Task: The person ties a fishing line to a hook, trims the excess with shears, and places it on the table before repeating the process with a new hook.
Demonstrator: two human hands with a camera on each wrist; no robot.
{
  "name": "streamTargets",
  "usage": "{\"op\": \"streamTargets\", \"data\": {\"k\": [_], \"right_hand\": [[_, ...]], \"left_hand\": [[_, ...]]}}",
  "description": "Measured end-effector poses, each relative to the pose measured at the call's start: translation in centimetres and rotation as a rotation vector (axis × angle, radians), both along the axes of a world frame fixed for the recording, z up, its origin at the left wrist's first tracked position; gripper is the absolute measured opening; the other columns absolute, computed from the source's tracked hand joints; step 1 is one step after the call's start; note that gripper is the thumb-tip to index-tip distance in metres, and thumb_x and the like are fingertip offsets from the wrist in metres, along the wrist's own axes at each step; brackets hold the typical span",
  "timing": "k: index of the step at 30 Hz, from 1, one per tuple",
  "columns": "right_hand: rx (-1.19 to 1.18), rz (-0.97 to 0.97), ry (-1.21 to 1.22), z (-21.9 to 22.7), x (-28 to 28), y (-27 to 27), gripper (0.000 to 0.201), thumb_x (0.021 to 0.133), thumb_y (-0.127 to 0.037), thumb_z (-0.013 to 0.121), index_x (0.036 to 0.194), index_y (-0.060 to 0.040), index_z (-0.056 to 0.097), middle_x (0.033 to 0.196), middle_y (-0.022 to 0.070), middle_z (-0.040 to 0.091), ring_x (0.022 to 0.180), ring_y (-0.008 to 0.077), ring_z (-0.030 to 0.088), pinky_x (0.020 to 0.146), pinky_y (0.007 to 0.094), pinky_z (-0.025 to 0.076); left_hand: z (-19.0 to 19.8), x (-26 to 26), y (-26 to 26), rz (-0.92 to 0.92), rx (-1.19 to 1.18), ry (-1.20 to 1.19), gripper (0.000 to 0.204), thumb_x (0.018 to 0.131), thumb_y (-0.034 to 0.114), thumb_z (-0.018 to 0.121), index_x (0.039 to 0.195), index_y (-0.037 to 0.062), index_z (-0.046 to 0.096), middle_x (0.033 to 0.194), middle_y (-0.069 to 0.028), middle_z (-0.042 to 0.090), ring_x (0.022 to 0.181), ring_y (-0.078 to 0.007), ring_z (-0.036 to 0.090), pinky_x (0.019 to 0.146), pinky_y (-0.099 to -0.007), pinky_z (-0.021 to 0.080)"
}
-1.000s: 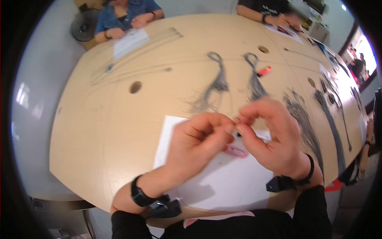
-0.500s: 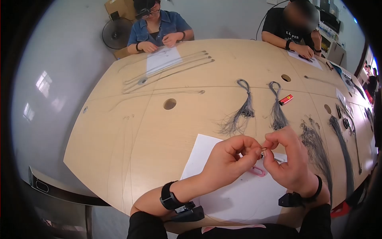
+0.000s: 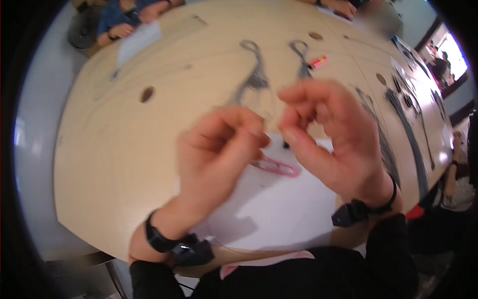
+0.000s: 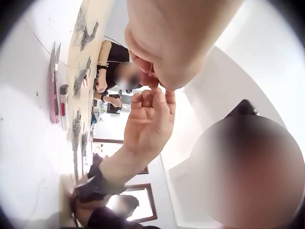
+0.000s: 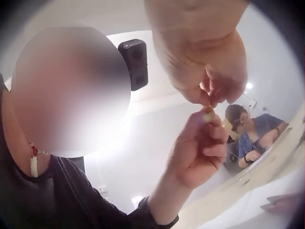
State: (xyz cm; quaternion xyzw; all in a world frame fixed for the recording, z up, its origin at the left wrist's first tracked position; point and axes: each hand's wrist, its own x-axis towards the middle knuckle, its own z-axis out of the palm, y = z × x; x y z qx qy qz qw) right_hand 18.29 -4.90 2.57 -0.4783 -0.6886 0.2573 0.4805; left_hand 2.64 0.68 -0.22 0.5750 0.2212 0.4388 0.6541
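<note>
In the head view my left hand (image 3: pixel 219 159) pinches with thumb and forefinger at the middle of the view. Facing it a short gap away, my right hand (image 3: pixel 333 139) has its forefinger raised and its thumb against the curled finger below. A thin line (image 4: pixel 71 66) runs up to the fingertips in the left wrist view, where the hands overlap; its end is hidden by the fingers. Below the hands, pink thread snips (image 3: pixel 279 168) lie on a white sheet of paper (image 3: pixel 289 219). A small dark item (image 3: pixel 286 145) lies behind the right thumb.
Tied bundles of grey line (image 3: pixel 256 74) lie beyond the hands, with a red lighter (image 3: pixel 318 62) close by. Long grey strands (image 3: pixel 408 134) and black-handled scissors (image 3: pixel 409 101) lie at the right. A round hole (image 3: pixel 147 94) pierces the table at the left. Two people sit across.
My hands have moved apart from each other; their fingertips met before. The right forefinger has lifted off the thumb. The head view has swung down and the hands sit higher in it.
</note>
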Motion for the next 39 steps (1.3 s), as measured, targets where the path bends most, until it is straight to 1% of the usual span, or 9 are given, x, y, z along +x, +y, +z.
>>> {"op": "streamTargets", "data": {"k": [5, 6, 9, 18, 25, 28, 34, 37, 39], "right_hand": [[0.092, 0.043, 0.080, -1.1, 0.3, 1.5, 0.033, 0.070, 0.009, 0.049, 0.102, 0.0063, 0.043, 0.081, 0.0075, 0.050, 0.073, 0.0091, 0.047, 0.066, 0.0200, 0.038], [0.138, 0.125, 0.247, -1.8, 0.0, 1.9, 0.033, 0.070, 0.009, 0.048, 0.102, 0.0065, 0.043, 0.082, 0.0078, 0.049, 0.074, 0.0091, 0.046, 0.066, 0.0199, 0.038], [0.123, 0.109, 0.164, -1.4, -0.1, 1.7, 0.034, 0.070, 0.009, 0.048, 0.103, 0.0065, 0.042, 0.082, 0.0079, 0.049, 0.074, 0.0091, 0.047, 0.066, 0.0199, 0.037], [0.123, 0.114, 0.205, -0.8, -0.5, 1.5, 0.036, 0.069, 0.011, 0.046, 0.105, 0.0066, 0.040, 0.082, 0.0081, 0.049, 0.074, 0.0092, 0.047, 0.067, 0.0198, 0.037], [0.085, 0.087, 0.307, -0.4, -1.7, 1.1, 0.038, 0.069, 0.012, 0.044, 0.107, 0.0067, 0.039, 0.081, 0.0082, 0.049, 0.074, 0.0091, 0.047, 0.067, 0.0197, 0.037], [0.279, 0.122, 0.297, -2.5, -0.6, 1.9, 0.037, 0.070, 0.012, 0.045, 0.106, 0.0062, 0.039, 0.081, 0.0076, 0.049, 0.074, 0.0087, 0.047, 0.066, 0.0197, 0.037], [0.336, 0.126, 0.259, -3.1, -0.2, 2.1, 0.035, 0.070, 0.009, 0.048, 0.104, 0.0050, 0.040, 0.079, 0.0060, 0.049, 0.072, 0.0083, 0.047, 0.065, 0.0196, 0.038], [0.189, 0.160, 0.277, -1.0, -1.1, 1.2, 0.035, 0.070, 0.009, 0.048, 0.103, 0.0050, 0.040, 0.079, 0.0059, 0.048, 0.072, 0.0079, 0.047, 0.065, 0.0192, 0.037], [0.220, 0.058, 0.276, -2.0, -0.8, 1.2, 0.035, 0.070, 0.009, 0.048, 0.104, 0.0050, 0.040, 0.078, 0.0059, 0.048, 0.072, 0.0077, 0.047, 0.065, 0.0190, 0.037]], "left_hand": [[-0.3, 0.6, 0.2, -0.013, -0.073, -0.008, 0.012, 0.078, 0.006, 0.053, 0.086, -0.0025, 0.053, 0.074, -0.0052, 0.056, 0.066, -0.0096, 0.054, 0.054, -0.0193, 0.044], [-0.3, 1.1, 0.0, 0.048, -0.036, 0.033, 0.012, 0.080, 0.009, 0.051, 0.087, -0.0002, 0.053, 0.069, -0.0028, 0.054, 0.056, -0.0057, 0.048, 0.047, -0.0163, 0.036], [-1.0, 1.4, -0.3, 0.106, 0.018, 0.098, 0.013, 0.081, 0.013, 0.050, 0.088, 0.0018, 0.053, 0.064, 0.0001, 0.053, 0.045, -0.0007, 0.039, 0.039, -0.0130, 0.028], [-0.5, 0.8, -0.3, -0.008, -0.111, 0.116, 0.015, 0.082, 0.016, 0.049, 0.089, 0.0034, 0.052, 0.065, -0.0018, 0.054, 0.049, -0.0064, 0.050, 0.039, -0.0144, 0.033], [-0.3, 1.1, -0.7, 0.028, -0.137, 0.003, 0.015, 0.081, 0.015, 0.050, 0.089, 0.0030, 0.053, 0.066, -0.0025, 0.055, 0.048, -0.0062, 0.049, 0.039, -0.0144, 0.032], [-0.3, 1.1, -0.6, 0.042, -0.101, 0.012, 0.014, 0.081, 0.014, 0.050, 0.089, 0.0027, 0.054, 0.066, -0.0021, 0.055, 0.047, -0.0056, 0.048, 0.039, -0.0142, 0.032], [-0.3, 1.1, -0.6, 0.003, -0.104, 0.031, 0.015, 0.081, 0.014, 0.050, 0.089, 0.0024, 0.054, 0.065, -0.0016, 0.054, 0.047, -0.0049, 0.048, 0.039, -0.0139, 0.032], [-0.3, 1.1, -0.8, 0.016, -0.137, 0.018, 0.015, 0.081, 0.014, 0.050, 0.089, 0.0025, 0.054, 0.065, -0.0016, 0.054, 0.047, -0.0050, 0.048, 0.039, -0.0137, 0.032], [-0.1, 0.9, -0.7, -0.001, -0.128, 0.071, 0.014, 0.081, 0.015, 0.050, 0.088, 0.0028, 0.054, 0.064, -0.0014, 0.054, 0.047, -0.0052, 0.048, 0.039, -0.0137, 0.032]]}}
